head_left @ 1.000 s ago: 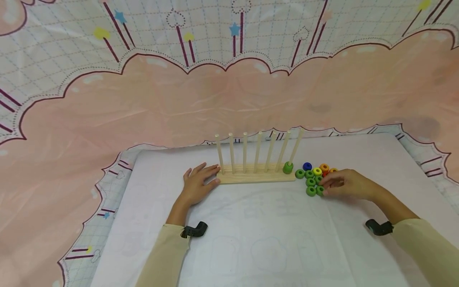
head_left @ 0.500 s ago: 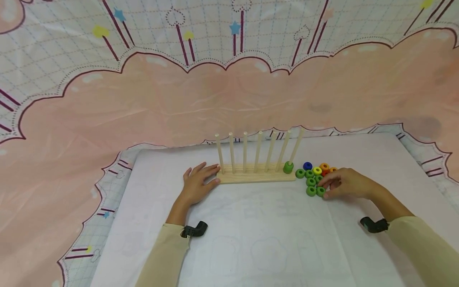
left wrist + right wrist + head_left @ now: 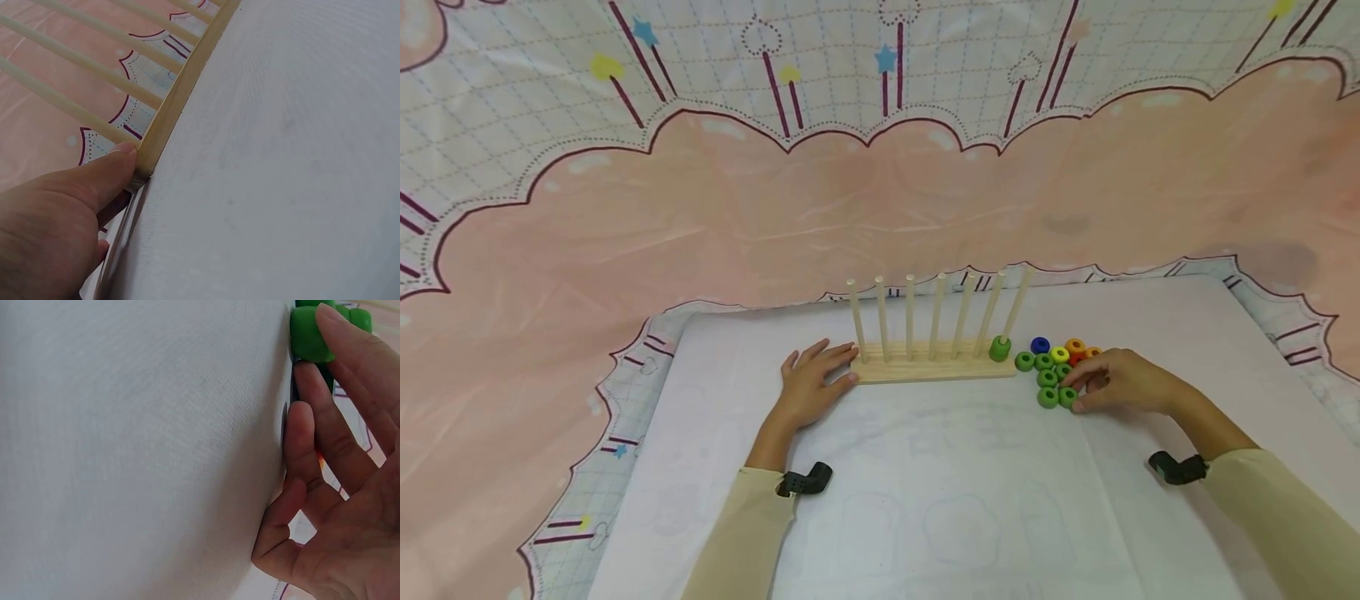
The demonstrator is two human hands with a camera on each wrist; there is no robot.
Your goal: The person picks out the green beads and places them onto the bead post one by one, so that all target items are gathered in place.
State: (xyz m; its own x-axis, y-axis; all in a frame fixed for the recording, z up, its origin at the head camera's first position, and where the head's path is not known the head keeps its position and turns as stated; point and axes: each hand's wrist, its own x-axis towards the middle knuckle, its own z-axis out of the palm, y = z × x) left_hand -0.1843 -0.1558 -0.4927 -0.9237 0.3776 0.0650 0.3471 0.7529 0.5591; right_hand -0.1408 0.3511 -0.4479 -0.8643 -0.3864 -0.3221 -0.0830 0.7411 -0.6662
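A pale wooden peg rack (image 3: pixel 936 369), a flat base with several upright pegs, stands near the far side of the table. My left hand (image 3: pixel 811 387) holds its left end between thumb and fingers; in the left wrist view the thumb (image 3: pixel 103 175) lies against the end corner. A green bead stack (image 3: pixel 999 348) sits on the rightmost peg. To the right lies a group of loose beads. My right hand (image 3: pixel 1123 383) pinches a green bead (image 3: pixel 1068 397) at the group's near edge. In the right wrist view, thumb and a finger touch this green bead (image 3: pixel 310 334).
Other green beads (image 3: pixel 1047 378) lie beside the pinched one. Behind them are a blue bead (image 3: pixel 1040 345), a yellow bead (image 3: pixel 1059 355) and orange beads (image 3: pixel 1075 346), with a red bead partly hidden. A white cloth (image 3: pixel 925 500) covers the table; a patterned pink sheet (image 3: pixel 880 208) hangs behind.
My right hand and wrist have shifted slightly left, closing in on the near green bead. My left hand and the rack stay in place; the head view has shifted a little.
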